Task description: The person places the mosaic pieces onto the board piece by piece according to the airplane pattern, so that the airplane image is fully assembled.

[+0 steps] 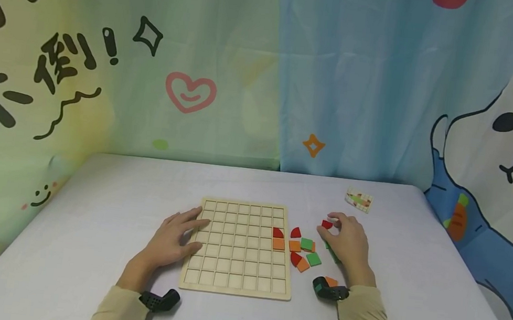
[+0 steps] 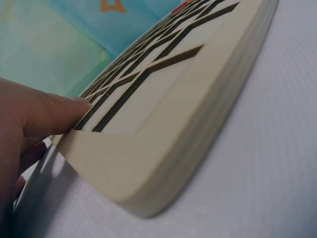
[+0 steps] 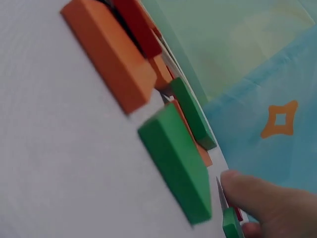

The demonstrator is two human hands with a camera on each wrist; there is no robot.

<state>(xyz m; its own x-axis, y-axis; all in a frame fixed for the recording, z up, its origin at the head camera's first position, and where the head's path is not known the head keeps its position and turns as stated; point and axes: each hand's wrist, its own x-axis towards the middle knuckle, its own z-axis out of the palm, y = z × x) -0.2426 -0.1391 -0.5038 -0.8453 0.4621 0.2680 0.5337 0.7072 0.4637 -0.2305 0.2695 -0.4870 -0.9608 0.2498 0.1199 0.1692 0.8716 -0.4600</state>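
Observation:
A square wooden grid board (image 1: 232,290) lies flat on the white table. My left hand (image 1: 176,238) rests at its left side, fingertips and thumb over the rim; the left wrist view shows the thumb (image 2: 59,111) touching the board near a corner. Inside the grid, at the right edge, sit a red quarter-circle piece (image 1: 278,232) and an orange square (image 1: 278,244). Right of the board, my right hand (image 1: 346,241) pinches a red piece (image 1: 327,224) between thumb and index finger. Green pieces (image 1: 332,252) lie partly hidden under this hand.
Loose red, orange and green pieces (image 1: 314,259) lie between the board and the right hand, some overlapping. An orange piece (image 1: 331,282) sits by the right wrist camera. A small printed card (image 1: 358,199) lies at the back right. A patterned curtain (image 1: 247,74) hangs behind the table.

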